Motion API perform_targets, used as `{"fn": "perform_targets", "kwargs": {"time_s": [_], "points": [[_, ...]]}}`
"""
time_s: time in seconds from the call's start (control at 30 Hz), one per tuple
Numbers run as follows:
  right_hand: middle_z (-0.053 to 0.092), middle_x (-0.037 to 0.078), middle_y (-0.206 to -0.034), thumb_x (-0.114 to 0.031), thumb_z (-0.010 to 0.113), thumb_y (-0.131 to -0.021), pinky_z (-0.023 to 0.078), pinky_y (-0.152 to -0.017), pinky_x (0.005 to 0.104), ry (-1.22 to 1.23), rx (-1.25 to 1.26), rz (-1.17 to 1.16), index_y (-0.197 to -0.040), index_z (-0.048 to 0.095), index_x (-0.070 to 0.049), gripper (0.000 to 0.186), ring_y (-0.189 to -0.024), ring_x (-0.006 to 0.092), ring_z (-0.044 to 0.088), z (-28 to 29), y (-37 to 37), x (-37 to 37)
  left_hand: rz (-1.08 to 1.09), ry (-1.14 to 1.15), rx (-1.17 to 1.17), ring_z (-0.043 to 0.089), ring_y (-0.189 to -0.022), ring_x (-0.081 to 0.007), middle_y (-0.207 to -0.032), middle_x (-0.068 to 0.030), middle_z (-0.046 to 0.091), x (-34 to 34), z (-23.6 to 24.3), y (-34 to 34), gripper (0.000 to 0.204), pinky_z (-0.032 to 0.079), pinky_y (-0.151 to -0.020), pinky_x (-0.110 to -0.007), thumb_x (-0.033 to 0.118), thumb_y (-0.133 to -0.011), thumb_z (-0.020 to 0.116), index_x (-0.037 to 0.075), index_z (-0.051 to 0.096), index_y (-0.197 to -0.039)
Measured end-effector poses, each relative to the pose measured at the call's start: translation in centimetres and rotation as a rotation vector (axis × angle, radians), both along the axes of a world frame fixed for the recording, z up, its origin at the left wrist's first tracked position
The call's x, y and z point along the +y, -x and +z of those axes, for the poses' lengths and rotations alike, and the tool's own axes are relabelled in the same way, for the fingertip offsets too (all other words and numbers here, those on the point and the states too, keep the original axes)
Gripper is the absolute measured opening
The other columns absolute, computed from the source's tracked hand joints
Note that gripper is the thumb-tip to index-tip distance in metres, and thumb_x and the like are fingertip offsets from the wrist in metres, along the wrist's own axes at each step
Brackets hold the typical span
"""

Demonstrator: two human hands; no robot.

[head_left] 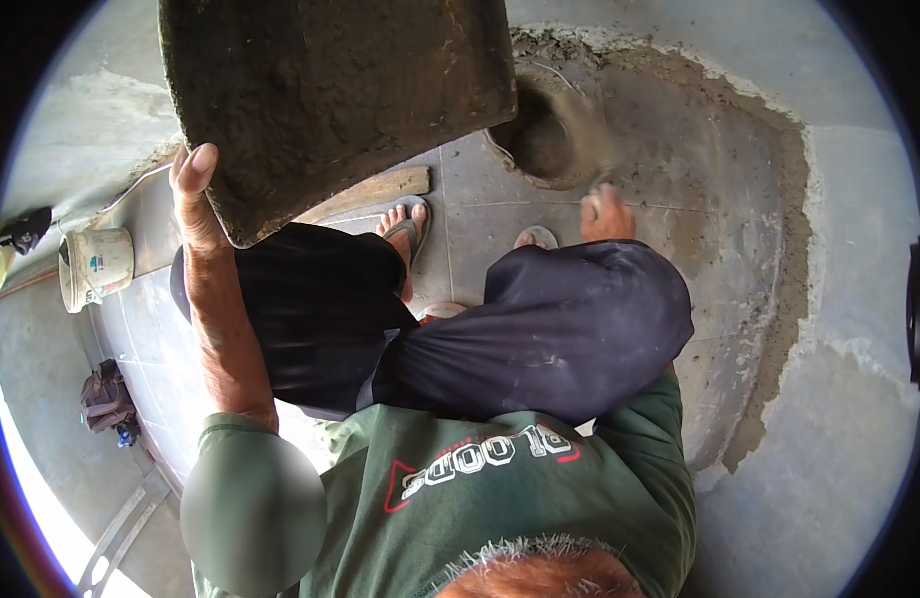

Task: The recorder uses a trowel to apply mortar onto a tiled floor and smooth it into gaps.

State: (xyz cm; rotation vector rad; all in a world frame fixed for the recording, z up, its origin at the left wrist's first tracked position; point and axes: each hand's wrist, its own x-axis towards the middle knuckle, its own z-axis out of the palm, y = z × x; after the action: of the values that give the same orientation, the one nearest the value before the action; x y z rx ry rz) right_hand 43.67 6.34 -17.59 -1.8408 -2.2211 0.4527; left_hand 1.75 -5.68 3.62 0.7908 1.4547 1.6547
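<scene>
beside the round hole (542, 135) in the wet cement floor (709, 169): right hand (605, 211) low at the hole's near rim, fingers curled, blurred, grip can't tell, nothing seen in it. left of the hole, left hand (193, 189) raised, thumb up, pressed flat vs the edge of a big mortar-caked slab (335, 90) held tilted overhead. nearer than the hole, sandalled feet (408, 224) on grey tiles, wood plank (375, 191) by them. far left of hole, white bucket (96, 264) w/ dark rag bundle (106, 394) below it.
</scene>
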Motion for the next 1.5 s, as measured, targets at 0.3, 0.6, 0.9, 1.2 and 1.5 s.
{"fn": "perform_targets", "kwargs": {"time_s": [0.3,0.6,0.9,1.2,1.5], "points": [[0.062,0.029,-0.09,-0.031,0.067,-0.082,0.047,-0.07,0.0514,-0.269,0.309,-0.196,-0.099,0.057,0.004,0.04,-0.082,0.0469,0.061,-5.7,-1.3,3.3,-0.022,-0.11,-0.099,0.053,-0.112,-0.0296,-0.126,-0.017,0.053,0.0,-0.4,-0.4,0.081,0.044,-0.096,-0.042,0.044,-0.073,0.068,-0.003,0.044,-0.133],[0.062,0.022,-0.087,-0.027,0.064,-0.089,0.048,-0.066,0.0431,0.048,0.885,-0.618,-0.105,0.056,0.005,0.037,-0.073,0.0351,0.06,-3.5,0.0,4.4,-0.062,-0.099,0.012,0.055,-0.109,-0.0257,-0.121,-0.0181,0.055,1.7,-0.1,-2.1,0.087,0.044,-0.094,-0.038,0.046,-0.069,0.072,-0.008,0.043,-0.131],[0.064,0.021,-0.087,-0.026,0.052,-0.095,0.053,-0.064,0.0466,-0.497,-0.203,0.414,-0.103,0.057,-0.001,0.027,-0.075,0.0385,0.065,18.9,0.3,12.8,-0.121,-0.069,0.28,0.056,-0.083,-0.0152,-0.096,-0.0114,0.062,3.4,-2.0,-4.0,0.069,0.045,-0.074,-0.028,0.037,-0.068,0.073,-0.006,0.052,-0.118],[0.064,0.023,-0.089,-0.015,0.055,-0.091,0.053,-0.071,0.0488,-0.423,-0.698,0.589,-0.093,0.062,0.004,0.02,-0.079,0.0415,0.064,26.5,5.6,12.2,-0.056,-0.006,0.356,0.05,-0.074,-0.0094,-0.082,-0.004,0.06,3.2,-1.6,-5.2,0.055,0.042,-0.068,-0.025,0.037,-0.072,0.074,-0.006,0.06,-0.103],[0.063,0.028,-0.077,-0.017,0.059,-0.089,0.051,-0.067,0.0491,0.089,-0.689,0.583,-0.083,0.063,0.008,0.026,-0.074,0.0433,0.063,22.9,4.3,8.6,0.02,0.017,0.317,0.049,-0.069,-0.0087,-0.077,-0.003,0.06,3.5,-3.5,-4.9,0.052,0.041,-0.064,-0.025,0.04,-0.071,0.074,-0.006,0.064,-0.094]]}}
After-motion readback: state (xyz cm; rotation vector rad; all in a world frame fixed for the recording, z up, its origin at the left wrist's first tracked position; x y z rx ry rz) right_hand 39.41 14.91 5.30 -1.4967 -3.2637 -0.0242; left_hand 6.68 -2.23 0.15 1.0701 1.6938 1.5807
